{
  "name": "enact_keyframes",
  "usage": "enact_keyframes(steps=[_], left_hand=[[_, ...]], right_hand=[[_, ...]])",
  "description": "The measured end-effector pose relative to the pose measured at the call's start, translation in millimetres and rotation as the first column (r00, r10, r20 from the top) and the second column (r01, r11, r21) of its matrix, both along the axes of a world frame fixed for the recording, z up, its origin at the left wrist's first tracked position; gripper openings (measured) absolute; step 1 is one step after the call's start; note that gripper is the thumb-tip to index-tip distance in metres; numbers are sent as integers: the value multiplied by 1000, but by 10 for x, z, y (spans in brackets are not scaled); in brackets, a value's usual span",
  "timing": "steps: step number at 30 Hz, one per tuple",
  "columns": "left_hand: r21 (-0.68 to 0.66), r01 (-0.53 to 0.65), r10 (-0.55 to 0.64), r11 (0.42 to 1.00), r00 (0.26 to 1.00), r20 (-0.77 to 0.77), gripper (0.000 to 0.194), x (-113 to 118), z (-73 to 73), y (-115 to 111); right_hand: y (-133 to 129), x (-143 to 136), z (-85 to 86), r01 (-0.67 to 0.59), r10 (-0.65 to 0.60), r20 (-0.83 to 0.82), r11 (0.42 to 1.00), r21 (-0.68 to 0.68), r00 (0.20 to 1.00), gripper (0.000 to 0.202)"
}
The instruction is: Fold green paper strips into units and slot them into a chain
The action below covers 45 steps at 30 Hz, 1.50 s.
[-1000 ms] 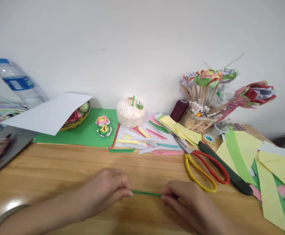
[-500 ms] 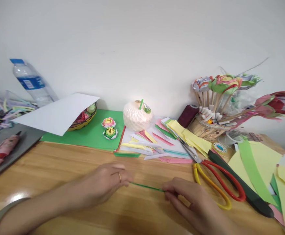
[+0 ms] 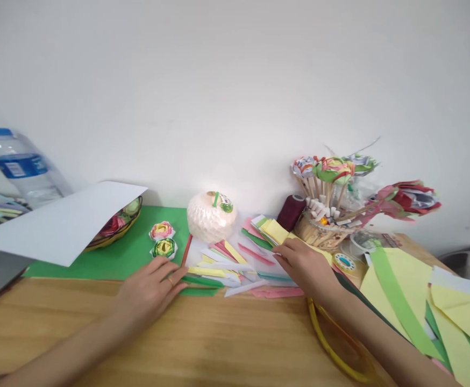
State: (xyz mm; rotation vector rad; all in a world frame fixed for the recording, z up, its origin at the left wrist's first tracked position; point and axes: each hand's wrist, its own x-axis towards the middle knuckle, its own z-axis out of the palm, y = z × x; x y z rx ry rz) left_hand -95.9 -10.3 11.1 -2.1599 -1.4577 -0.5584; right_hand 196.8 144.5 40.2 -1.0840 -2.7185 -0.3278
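My left hand point(image 3: 152, 287) is closed on a folded green paper strip point(image 3: 203, 281) at the left edge of the pile of folded strips point(image 3: 235, 263). My right hand point(image 3: 305, 269) reaches over the right side of the pile, beside a stack of yellow and green papers point(image 3: 273, 231); its fingers are bent together, and what they hold, if anything, is hidden. Under my right forearm lie scissors with a yellow handle loop point(image 3: 327, 344). A white textured ornament point(image 3: 211, 217) stands behind the strips, and two small paper flowers point(image 3: 162, 239) lie on green paper point(image 3: 138, 263).
At the left are a water bottle point(image 3: 21, 166) and a white sheet point(image 3: 65, 220) over a basket point(image 3: 116, 236). At the back right, paper flowers point(image 3: 335, 169) stand in a wooden holder point(image 3: 323, 236) beside a maroon thread spool point(image 3: 291, 213). Yellow papers point(image 3: 408, 274) lie at the right.
The green strip stretched between my hands is now only at my left hand, by the pile. Both hands have moved up to the pile, my right one to the paper stack. The view has shifted.
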Motion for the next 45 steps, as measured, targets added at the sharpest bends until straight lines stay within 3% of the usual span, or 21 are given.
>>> enact_keyframes(steps=[4, 11, 15, 21, 27, 33, 35, 40, 45], left_hand=[[-1, 40, -40, 999, 998, -50, 26, 9, 49, -12], [-116, 96, -113, 989, 982, -154, 27, 53, 33, 24], [-140, 106, -127, 984, 980, -154, 22, 64, 0, 19], [-78, 167, -176, 983, 976, -127, 21, 47, 38, -30], [-34, 281, -272, 959, 949, 157, 15, 201, 255, 121], [-32, 169, -155, 985, 952, 265, 20, 342, 259, 396], [-99, 135, -110, 986, 967, 229, 23, 416, 247, 338], [-166, 258, -257, 952, 966, 30, 20, 735, 148, -63], [-211, 194, -210, 958, 976, -54, 12, 916, -68, -272]], right_hand=[[151, -178, -2, -36, 22, 252, 998, 54, 967, 15], [156, -338, 21, -116, 91, 335, 992, 58, 938, 21], [199, -357, -20, -88, 57, 289, 991, 96, 956, 21], [314, -279, -25, 74, -90, 85, 981, 178, 992, 20], [338, -261, -49, 142, -139, -32, 977, 156, 990, 18], [370, -229, -119, 127, -120, -75, 987, 99, 990, 21], [368, -196, -128, 117, -111, -74, 990, 78, 991, 21], [319, -148, -128, 94, -92, -60, 995, 28, 994, 18], [249, -192, -62, 95, -96, -73, 995, -17, 993, 11]])
